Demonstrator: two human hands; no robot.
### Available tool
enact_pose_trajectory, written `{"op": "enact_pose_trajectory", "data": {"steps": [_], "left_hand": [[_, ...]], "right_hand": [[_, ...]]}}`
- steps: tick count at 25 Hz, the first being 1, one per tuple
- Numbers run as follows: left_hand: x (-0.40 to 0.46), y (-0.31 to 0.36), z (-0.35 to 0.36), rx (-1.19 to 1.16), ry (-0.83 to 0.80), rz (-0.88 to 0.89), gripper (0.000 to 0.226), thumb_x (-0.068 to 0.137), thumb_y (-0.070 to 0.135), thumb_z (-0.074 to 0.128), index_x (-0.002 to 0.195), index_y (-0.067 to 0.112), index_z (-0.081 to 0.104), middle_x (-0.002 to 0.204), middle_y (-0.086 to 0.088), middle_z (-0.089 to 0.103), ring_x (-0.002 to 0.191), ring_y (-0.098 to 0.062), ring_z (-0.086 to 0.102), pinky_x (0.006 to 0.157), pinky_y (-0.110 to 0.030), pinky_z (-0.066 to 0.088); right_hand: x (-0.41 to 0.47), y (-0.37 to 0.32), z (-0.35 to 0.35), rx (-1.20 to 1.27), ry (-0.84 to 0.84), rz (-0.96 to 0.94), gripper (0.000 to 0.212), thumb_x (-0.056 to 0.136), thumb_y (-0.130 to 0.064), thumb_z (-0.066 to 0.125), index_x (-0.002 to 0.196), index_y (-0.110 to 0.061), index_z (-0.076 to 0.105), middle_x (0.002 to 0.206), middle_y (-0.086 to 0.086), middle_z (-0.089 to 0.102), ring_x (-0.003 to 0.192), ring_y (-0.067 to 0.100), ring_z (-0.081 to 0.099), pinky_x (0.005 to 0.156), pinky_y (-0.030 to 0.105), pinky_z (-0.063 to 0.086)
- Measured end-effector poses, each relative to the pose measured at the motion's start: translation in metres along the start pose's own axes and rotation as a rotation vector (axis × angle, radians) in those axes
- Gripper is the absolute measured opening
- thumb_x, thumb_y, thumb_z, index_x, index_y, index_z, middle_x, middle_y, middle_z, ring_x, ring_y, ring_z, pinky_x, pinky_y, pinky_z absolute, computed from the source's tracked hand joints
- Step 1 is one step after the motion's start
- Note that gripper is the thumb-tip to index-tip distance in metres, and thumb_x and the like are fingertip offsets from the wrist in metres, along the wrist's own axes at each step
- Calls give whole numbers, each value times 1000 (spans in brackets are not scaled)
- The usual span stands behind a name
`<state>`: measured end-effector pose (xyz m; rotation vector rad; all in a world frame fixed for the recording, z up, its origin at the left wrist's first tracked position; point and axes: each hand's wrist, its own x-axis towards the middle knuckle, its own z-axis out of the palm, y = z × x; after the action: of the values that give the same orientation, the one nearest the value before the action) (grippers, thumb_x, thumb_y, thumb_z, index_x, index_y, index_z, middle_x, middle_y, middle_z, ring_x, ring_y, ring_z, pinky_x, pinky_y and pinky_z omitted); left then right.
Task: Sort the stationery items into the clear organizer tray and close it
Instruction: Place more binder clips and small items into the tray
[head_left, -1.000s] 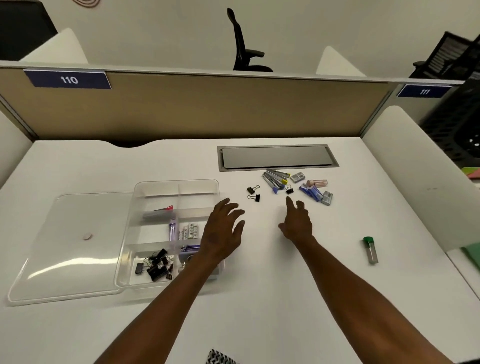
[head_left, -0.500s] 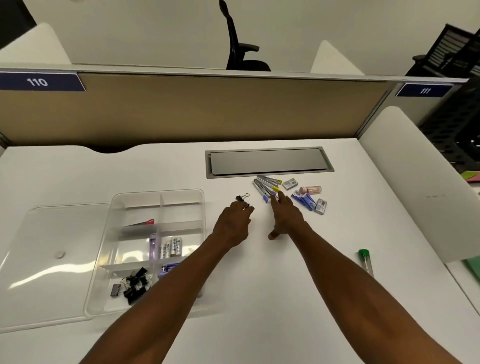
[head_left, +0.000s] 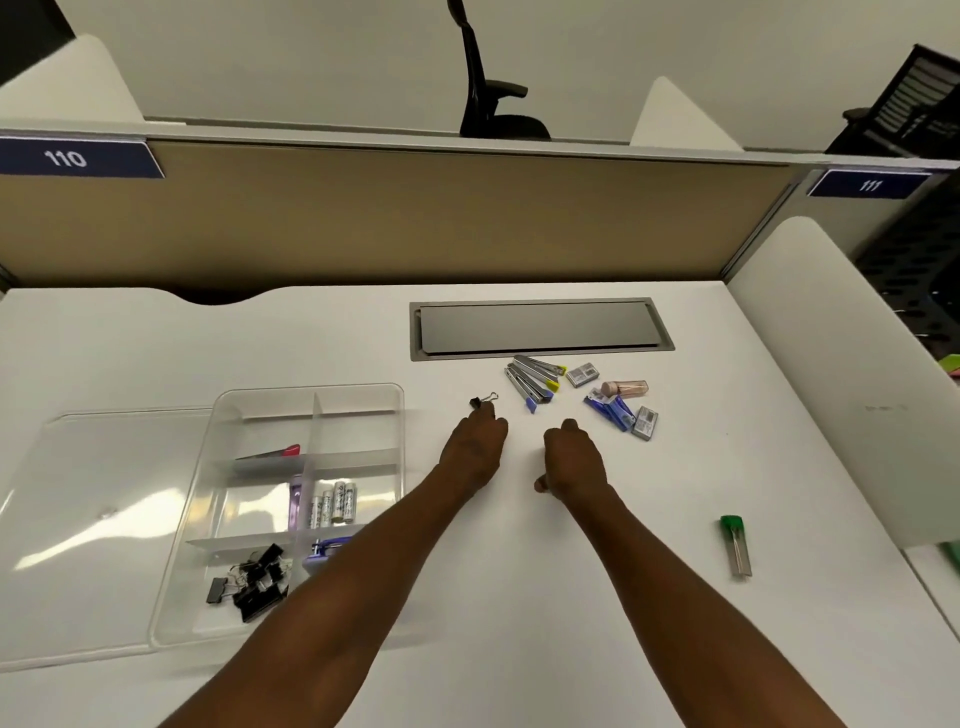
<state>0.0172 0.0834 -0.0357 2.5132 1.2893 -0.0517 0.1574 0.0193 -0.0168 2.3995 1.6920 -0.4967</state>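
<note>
The clear organizer tray lies open on the left of the white desk, its lid flat beside it. Inside are black binder clips, batteries and a red-tipped item. My left hand is curled, its fingertips pinching a small black binder clip right of the tray. My right hand is a closed fist beside it; what it holds is hidden. Beyond the hands lie staple strips, small grey boxes, blue packets and a pink tube.
A green-capped lead case lies alone at the right. A grey cable hatch is set in the desk behind the items. A tan partition closes the back, a white divider the right side.
Both hands reached forward to the loose binder clips and closed. Of three clips on the desk, one shows now, at my left fingertips. The camera shifted, so the tray sits further left.
</note>
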Motion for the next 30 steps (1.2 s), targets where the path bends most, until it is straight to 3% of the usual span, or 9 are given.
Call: {"op": "enact_pose_trajectory", "data": {"steps": [6,11,16,23,27,30], "left_hand": [[12,-7,-5,35,149,46,27,98,28,53,109,5,61,122,-16,55,108,-31,54,85,-36,43],[26,-8,-12,-26,205,-53,38,100,34,48,125,6,53,150,-17,38,140,-32,33,107,-39,34],[25,-5,-12,-10,56,23,30,95,28,57,118,8,53,129,-13,53,118,-29,48,94,-37,41],[-17,11,11,-68,118,-44,27,94,5,51,121,7,53,125,-14,51,118,-29,45,88,-35,46],[-42,22,19,-104,118,-39,31,94,3,51,125,9,51,122,-15,52,115,-31,47,86,-39,51],[-61,30,24,-193,134,-65,29,93,0,48,119,9,53,117,-14,53,110,-30,48,83,-41,50]], "right_hand": [[1,-1,7,34,-37,-37,43,78,-24,82,112,-9,62,119,12,61,108,27,60,87,30,46],[3,-1,8,37,-30,-71,39,77,-22,81,109,-9,62,116,12,62,107,28,59,87,32,46],[4,0,6,41,-35,-82,46,75,-23,84,111,-9,60,118,12,61,108,27,59,87,31,47],[0,-4,2,1,-23,-63,46,74,-22,85,111,-10,61,117,12,62,105,26,61,85,30,48],[-7,-3,-1,43,-20,26,49,74,-29,85,112,-11,61,115,9,63,106,24,61,82,28,47],[-21,-8,4,44,40,39,30,83,-21,75,108,-10,63,113,9,66,105,24,62,83,29,48]]}}
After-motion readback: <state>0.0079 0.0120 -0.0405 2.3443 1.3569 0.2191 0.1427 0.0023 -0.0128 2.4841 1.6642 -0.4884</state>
